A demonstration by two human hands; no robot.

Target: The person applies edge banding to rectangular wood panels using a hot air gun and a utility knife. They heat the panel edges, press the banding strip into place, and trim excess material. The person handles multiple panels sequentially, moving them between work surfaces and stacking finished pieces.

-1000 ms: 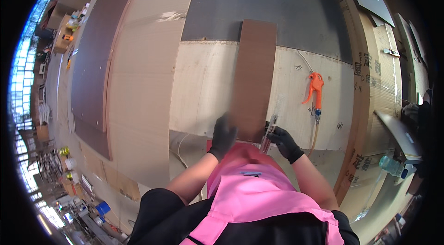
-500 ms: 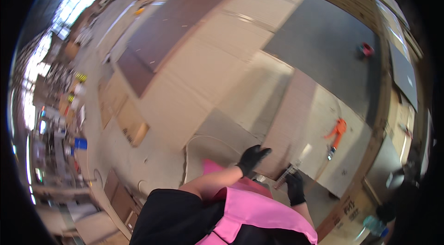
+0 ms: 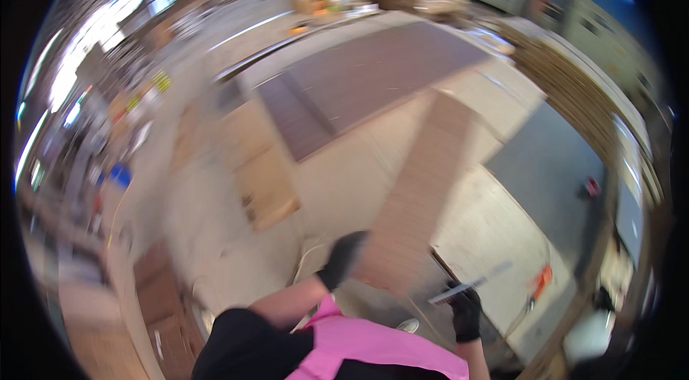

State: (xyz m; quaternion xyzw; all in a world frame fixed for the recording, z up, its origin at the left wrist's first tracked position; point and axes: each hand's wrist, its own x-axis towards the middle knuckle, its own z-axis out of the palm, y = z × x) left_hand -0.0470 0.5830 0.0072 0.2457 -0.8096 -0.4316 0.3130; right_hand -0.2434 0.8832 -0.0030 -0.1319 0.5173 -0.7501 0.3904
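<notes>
A long brown wood-look board (image 3: 420,193) slants away from me, over the cardboard and the pale panel. At its near left edge is my left hand (image 3: 346,258) in a black glove, closed on the board; motion blurs its fingers. My right hand (image 3: 465,312), also black-gloved, is closed round a thin pale strip (image 3: 484,279), which looks like a ruler. Right of the board, an orange-handled tool (image 3: 542,281) lies on the pale panel (image 3: 481,226).
Dark brown panels (image 3: 373,78) lie on cardboard at the far side. A grey sheet (image 3: 549,154) with a small red object (image 3: 591,187) covers the right. Flattened cardboard (image 3: 265,193) rests on the floor at left. Stacked boards (image 3: 567,71) line the far right.
The brown board has shifted away and to the left with my left hand, its far end now over the cardboard. My right hand has moved slightly nearer with the strip. The view has tilted up.
</notes>
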